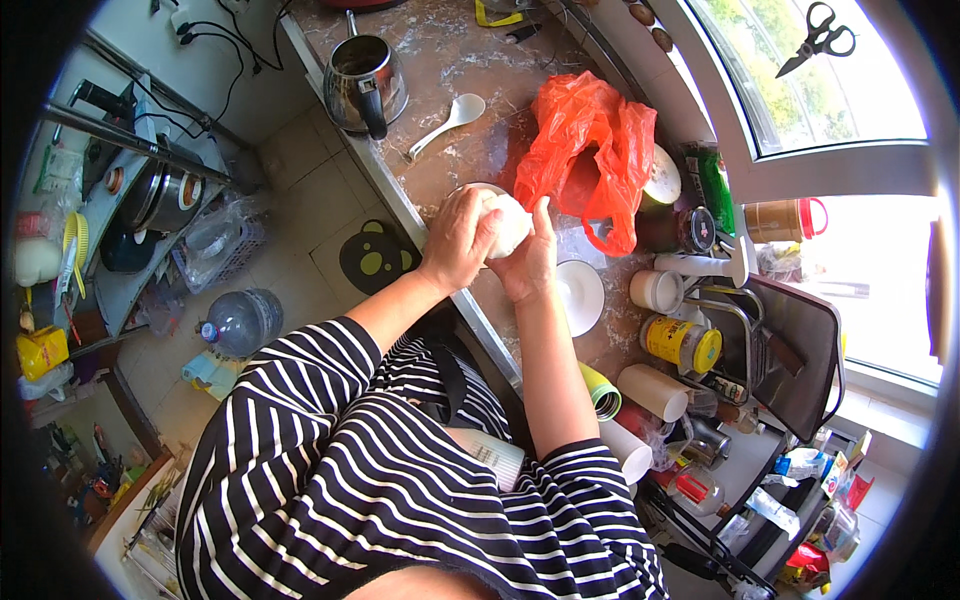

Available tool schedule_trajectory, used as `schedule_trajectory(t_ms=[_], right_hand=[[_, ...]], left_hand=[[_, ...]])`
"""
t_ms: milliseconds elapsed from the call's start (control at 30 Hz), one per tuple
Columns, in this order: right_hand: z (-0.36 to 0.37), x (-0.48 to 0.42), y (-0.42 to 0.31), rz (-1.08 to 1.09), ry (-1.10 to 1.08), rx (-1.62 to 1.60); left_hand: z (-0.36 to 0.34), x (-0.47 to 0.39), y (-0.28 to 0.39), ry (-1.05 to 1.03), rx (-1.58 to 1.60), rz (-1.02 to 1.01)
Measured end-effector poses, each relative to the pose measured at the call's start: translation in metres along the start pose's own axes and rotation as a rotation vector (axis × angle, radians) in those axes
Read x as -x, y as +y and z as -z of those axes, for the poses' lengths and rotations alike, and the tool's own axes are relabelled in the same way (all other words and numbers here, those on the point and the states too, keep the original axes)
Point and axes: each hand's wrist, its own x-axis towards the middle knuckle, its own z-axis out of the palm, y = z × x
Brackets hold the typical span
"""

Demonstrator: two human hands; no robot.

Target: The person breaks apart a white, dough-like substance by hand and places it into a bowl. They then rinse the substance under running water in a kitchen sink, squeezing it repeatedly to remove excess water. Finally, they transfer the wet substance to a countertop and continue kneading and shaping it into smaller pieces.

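Note:
Both my hands hold a round, white, dough-like lump [510, 229] above the counter's front edge. My left hand [461, 240] grips it from the left, its fingers over the top. My right hand [532, 255] cups it from below and the right, fingers partly hidden behind it. Behind the hands shows the rim of a bowl or plate [474, 186], mostly covered. A crumpled red plastic bag [592, 150] lies just beyond my right hand. Nearer me, right of my right wrist, sits a small white dish [581, 298]. A white spoon [465, 110] rests on the counter past my left hand.
A steel pot with a black handle [365, 82] stands near the counter's left edge. Along the right stand a dark-lidded jar [697, 229], a yellow-labelled jar [679, 343], paper rolls [652, 391] and a rack with a cutting board [799, 352]. A water bottle [244, 322] is on the floor.

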Motion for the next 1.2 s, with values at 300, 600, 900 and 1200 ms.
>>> schedule_trajectory(t_ms=[300,600,900,1200], right_hand=[[0.015,-0.01,0.0,-0.097,-0.274,-0.31],[0.019,-0.017,0.0,-0.224,-0.4,-0.212],[0.047,-0.043,0.009,-0.075,-0.303,0.036],[0.044,-0.039,0.003,-0.069,-0.236,0.056]], left_hand=[[-0.006,-0.004,0.015,-0.001,-0.235,-0.091],[-0.018,0.003,0.009,0.067,-0.139,-0.181],[-0.017,0.002,-0.005,0.131,-0.163,-0.234],[-0.026,0.0,-0.008,0.15,-0.164,-0.257]])
